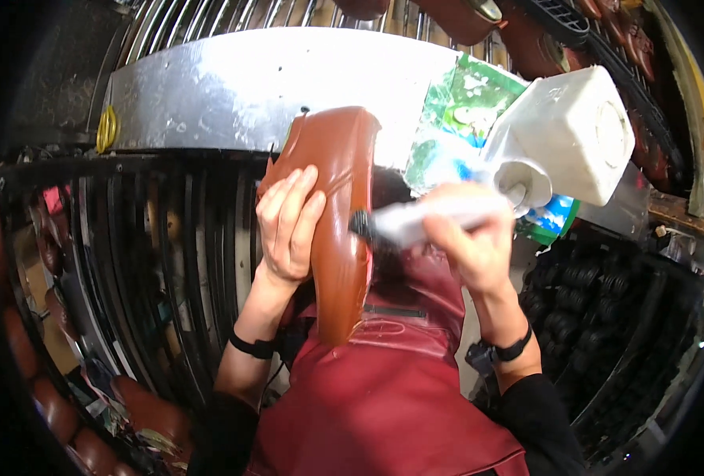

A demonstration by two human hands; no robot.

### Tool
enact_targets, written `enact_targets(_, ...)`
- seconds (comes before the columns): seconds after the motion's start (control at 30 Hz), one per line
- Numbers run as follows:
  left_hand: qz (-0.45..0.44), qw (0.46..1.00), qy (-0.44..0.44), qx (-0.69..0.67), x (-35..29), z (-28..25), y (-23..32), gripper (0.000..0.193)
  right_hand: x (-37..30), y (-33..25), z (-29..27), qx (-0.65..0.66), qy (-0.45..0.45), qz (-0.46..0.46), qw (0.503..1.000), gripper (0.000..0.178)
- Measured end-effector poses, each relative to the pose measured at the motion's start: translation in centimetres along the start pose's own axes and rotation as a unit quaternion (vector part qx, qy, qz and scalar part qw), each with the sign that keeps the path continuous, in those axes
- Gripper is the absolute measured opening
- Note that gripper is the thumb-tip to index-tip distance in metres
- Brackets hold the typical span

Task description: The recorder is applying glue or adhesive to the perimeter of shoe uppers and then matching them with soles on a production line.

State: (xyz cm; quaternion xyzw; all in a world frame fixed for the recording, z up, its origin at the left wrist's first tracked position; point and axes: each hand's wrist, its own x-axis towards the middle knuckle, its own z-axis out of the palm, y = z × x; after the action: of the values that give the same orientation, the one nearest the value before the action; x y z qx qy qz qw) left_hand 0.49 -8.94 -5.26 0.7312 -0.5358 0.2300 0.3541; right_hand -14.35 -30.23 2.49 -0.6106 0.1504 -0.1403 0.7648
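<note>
A brown leather shoe upper (pixel 337 262), with no sole visible, extends from the metal table toward my red apron, its narrower end nearest me. My left hand (pixel 288 226) is closed around its left side, fingers spread over the leather. In my right hand (pixel 476 238), a brush (pixel 395 224) with a pale handle and black bristles is gripped. Its bristle end meets the upper's right edge. Motion blurs the brush and part of the right hand.
The metal table (pixel 209 91) spans the far side, with a yellow coil (pixel 107 129) hanging at its left end. A white plastic container (pixel 578 131) lies tipped on a green printed sheet (pixel 479 95). Slatted racks (pixel 153 262) with brown shoes stand left; black soles (pixel 582 317) fill the right.
</note>
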Motion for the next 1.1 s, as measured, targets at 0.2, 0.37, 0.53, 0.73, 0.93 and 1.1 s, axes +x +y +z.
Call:
enact_targets(0.2,-0.005,1.000,-0.005,0.026,0.0,-0.3,0.1,0.038,-7.1,-2.2,2.2,-0.177,-0.206,-0.286,0.919,0.018)
enact_targets(0.37,-0.004,1.000,0.002,0.031,1.5,-0.2,1.0,0.045,-8.5,-2.8,1.6,-0.122,-0.151,-0.241,0.951,0.019)
enact_targets(0.53,-0.022,0.999,-0.016,0.038,3.3,-0.5,2.0,0.057,-5.8,-4.8,1.6,0.061,0.091,-0.052,0.993,0.012)
enact_targets(0.73,-0.049,0.997,-0.047,0.036,5.9,-1.2,2.6,0.065,-5.9,-5.9,0.6,-0.093,-0.003,-0.199,0.976,0.019)
enact_targets(0.93,-0.084,0.992,-0.091,-0.001,9.7,-2.0,2.0,0.082,-3.6,-10.1,0.4,-0.214,-0.056,-0.256,0.941,0.025)
enact_targets(1.1,-0.143,0.977,-0.142,-0.066,13.9,-3.1,1.3,0.077,0.6,-11.9,-0.4,-0.235,-0.062,-0.337,0.909,0.029)
